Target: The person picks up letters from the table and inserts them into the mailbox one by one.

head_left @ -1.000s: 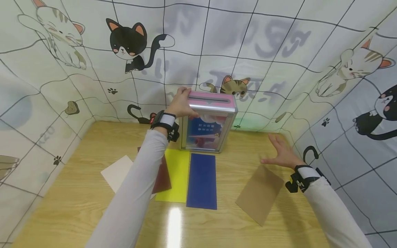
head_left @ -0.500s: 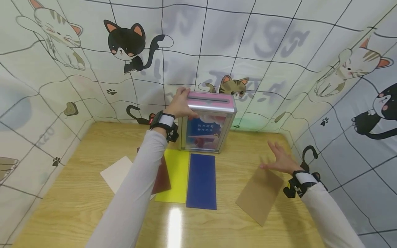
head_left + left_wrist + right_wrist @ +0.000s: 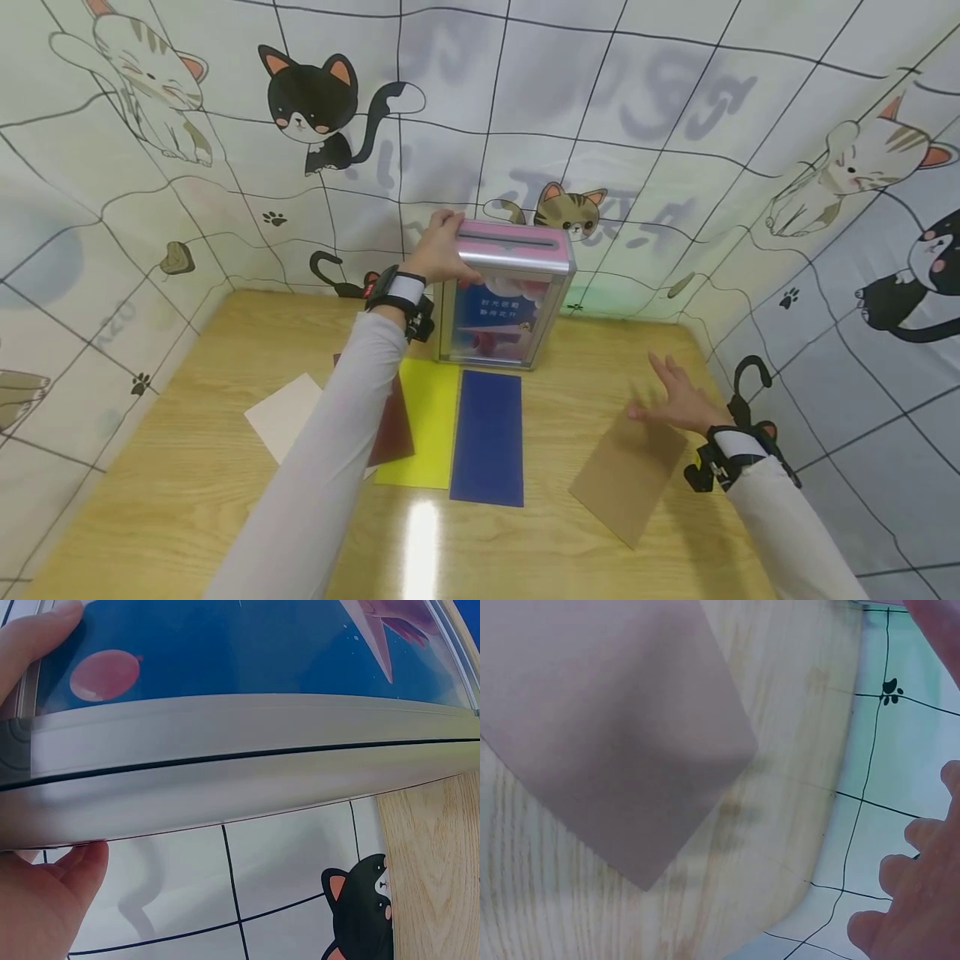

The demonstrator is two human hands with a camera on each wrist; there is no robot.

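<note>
Lowered since the earlier frame, the right hand (image 3: 678, 398) hovers open-fingered over the brown envelope (image 3: 628, 472), poised to pick it up, while the left hand (image 3: 438, 250) grips the slotted ballot box (image 3: 506, 293) on the desk (image 3: 202, 467).

The box (image 3: 508, 292) stands at twelve o'clock on the table (image 3: 187, 467). Before it lie two sheets (image 3: 487, 437) side by side; another sheet (image 3: 628, 471) lies at four o'clock, two more at eight.

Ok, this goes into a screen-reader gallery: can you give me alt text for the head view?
A person's left hand grips the top corner of a silver slotted box with a pink lid on a wooden table. Their open right hand hovers over a brown card, with blue and yellow cards beside it.
</note>
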